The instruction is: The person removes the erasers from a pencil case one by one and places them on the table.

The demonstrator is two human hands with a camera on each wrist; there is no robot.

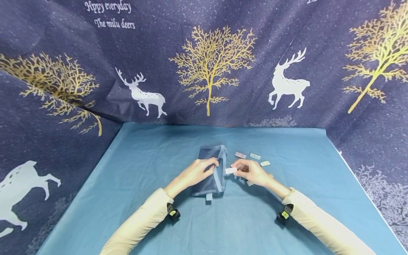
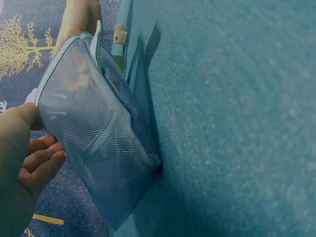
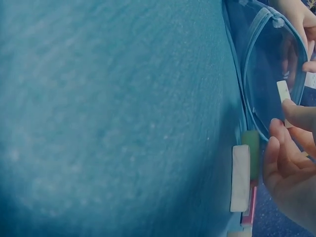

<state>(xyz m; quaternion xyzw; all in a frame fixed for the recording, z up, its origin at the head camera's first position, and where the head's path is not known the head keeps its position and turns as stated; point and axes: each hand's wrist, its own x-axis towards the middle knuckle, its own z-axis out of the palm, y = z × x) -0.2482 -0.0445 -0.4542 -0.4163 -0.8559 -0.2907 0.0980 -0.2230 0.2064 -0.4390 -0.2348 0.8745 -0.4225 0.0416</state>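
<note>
A blue mesh zip pouch lies on the table, its zipped side parted towards the right. My left hand pinches the edge of its opening between thumb and fingers, and the left wrist view shows the see-through mesh standing up from the cloth. Between thumb and fingertips my right hand holds a small white eraser at the mouth of the pouch. From the right wrist, the eraser overlaps the gaping opening.
Beyond the right hand lie a pink-edged eraser, a green one and a smaller pale one. Another light block is partly hidden under the right hand. A fabric tag sticks out of the pouch's near end. Printed cloth hangs behind the table.
</note>
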